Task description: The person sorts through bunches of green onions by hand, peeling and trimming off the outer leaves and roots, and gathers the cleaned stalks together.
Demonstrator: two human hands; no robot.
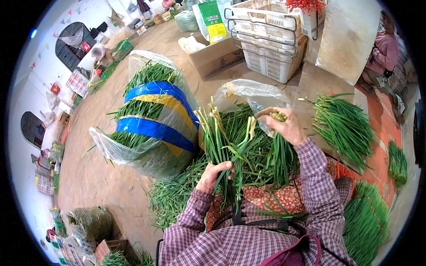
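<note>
My left hand (215, 176) is closed around a bunch of long green stalks (216, 142), their pale, ragged root ends pointing up. To its right, my right hand (284, 126) grips a smaller bunch of green stalks (282, 159), whose pale ends show at the fingers and whose leaves hang down. Under and behind both hands lies a heap of loose green leaves (177, 193), with a clear plastic bag (262, 91) at its far side. A patterned red cloth (275, 199) covers my lap.
A full plastic bag with blue and yellow bands (155, 133) stands at left. Beyond are a cardboard box (217, 57) and stacked white crates (268, 57). Green bundles (344, 128) lie at right, another (366, 221) by my right elbow. A person in pink (385, 53) sits at far right.
</note>
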